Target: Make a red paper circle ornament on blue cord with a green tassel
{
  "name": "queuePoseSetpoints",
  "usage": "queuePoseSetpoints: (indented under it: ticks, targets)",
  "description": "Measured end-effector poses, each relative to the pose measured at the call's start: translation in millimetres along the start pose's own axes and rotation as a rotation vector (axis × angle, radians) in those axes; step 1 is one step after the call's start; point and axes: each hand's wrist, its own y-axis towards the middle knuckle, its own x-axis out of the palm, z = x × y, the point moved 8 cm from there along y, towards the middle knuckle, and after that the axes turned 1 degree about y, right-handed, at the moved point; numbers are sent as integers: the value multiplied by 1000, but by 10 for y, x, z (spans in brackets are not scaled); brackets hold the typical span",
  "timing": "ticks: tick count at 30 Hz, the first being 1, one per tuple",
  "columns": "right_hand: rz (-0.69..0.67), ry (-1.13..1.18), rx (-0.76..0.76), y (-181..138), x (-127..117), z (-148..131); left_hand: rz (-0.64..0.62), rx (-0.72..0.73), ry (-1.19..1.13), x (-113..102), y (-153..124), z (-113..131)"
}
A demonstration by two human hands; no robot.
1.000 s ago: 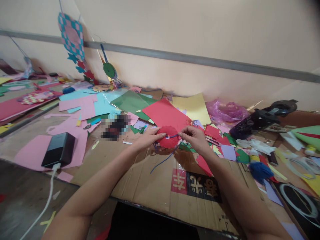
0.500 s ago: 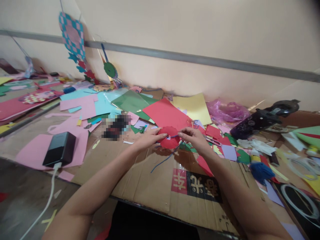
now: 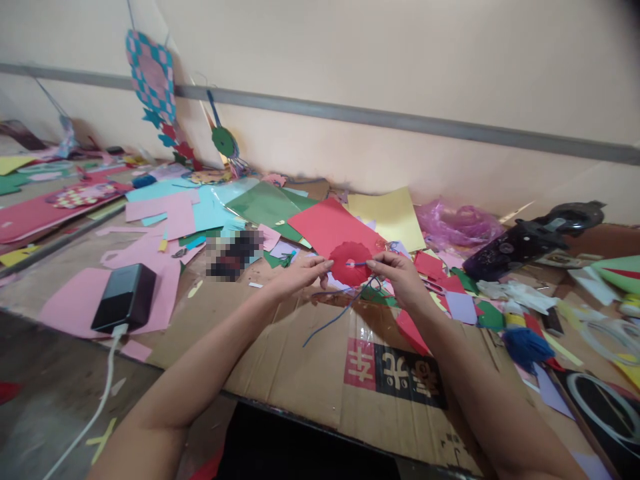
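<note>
A round red paper disc (image 3: 345, 272) with a wavy edge is held up over the cardboard, between my two hands. At its left edge, my left hand (image 3: 306, 277) is closed in a pinch, thumb against fingers. My right hand (image 3: 396, 272) pinches a blue cord (image 3: 327, 325) where it crosses the disc's right side. Some of the cord lies over the middle of the disc, near a small pale spot. Its loose strands loop below the disc and trail down to the left.
Scattered coloured paper surrounds the cardboard sheet (image 3: 290, 367), including a large red sheet (image 3: 333, 227). A black power bank (image 3: 124, 298) with a white cable stands at left. To the right are a dark bottle (image 3: 505, 250), blue yarn (image 3: 527, 348) and tape rolls (image 3: 603, 403).
The disc has shifted right and now faces me more fully. My left fingers have drawn back from its front to its left edge. The right hand moved slightly right, still pinching the cord.
</note>
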Motion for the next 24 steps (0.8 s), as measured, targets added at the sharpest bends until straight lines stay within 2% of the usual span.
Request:
queuePoseSetpoints:
  ticks: [3,10,19,21,24]
  targets:
    - [27,19,2,20,-28,25,-39,26,21,21,20,34]
    - [47,75,11,12,-31,15,-42,47,27,-9,36,20]
    - [58,88,6,18,-59,25,-109,-47,-7,-54,17,-61]
    - [54,88,11,21,-60,24,-70,-58,-55,-96,43,-89]
    - [37,83,14,10,-35,8,71,-72,-161,-202,74,-124]
